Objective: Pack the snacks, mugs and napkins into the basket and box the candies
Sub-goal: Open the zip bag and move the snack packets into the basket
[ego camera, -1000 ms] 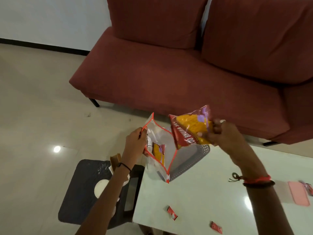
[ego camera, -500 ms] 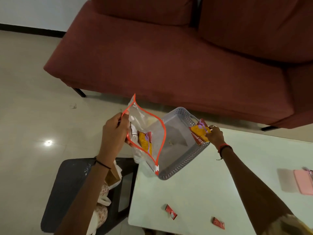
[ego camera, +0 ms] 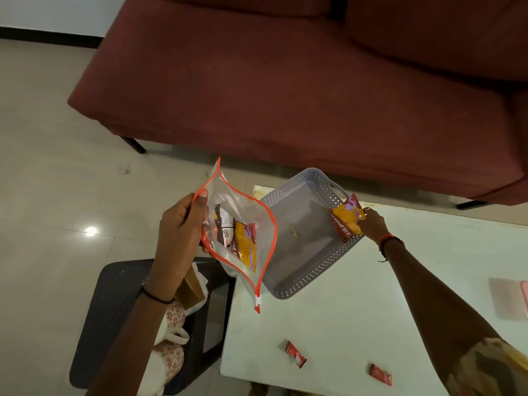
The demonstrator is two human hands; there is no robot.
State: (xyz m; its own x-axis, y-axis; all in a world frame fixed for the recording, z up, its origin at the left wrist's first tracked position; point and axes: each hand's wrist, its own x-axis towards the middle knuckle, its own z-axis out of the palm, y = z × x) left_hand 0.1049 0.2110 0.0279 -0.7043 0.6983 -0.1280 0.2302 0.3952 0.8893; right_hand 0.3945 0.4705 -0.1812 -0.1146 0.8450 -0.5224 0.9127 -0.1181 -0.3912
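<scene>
My right hand pinches a yellow snack packet, now lowered onto the grey basket's far rim at the bench's far-left corner. My left hand grips the zip pouch open; more snacks wait inside. First packet nearly packed.

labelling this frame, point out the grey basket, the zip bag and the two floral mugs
grey basket (ego camera: 287,291): head view, near perforated wall
zip bag (ego camera: 251,207): head view, clear side
floral mugs (ego camera: 173,318): head view, upper mug's side
</scene>
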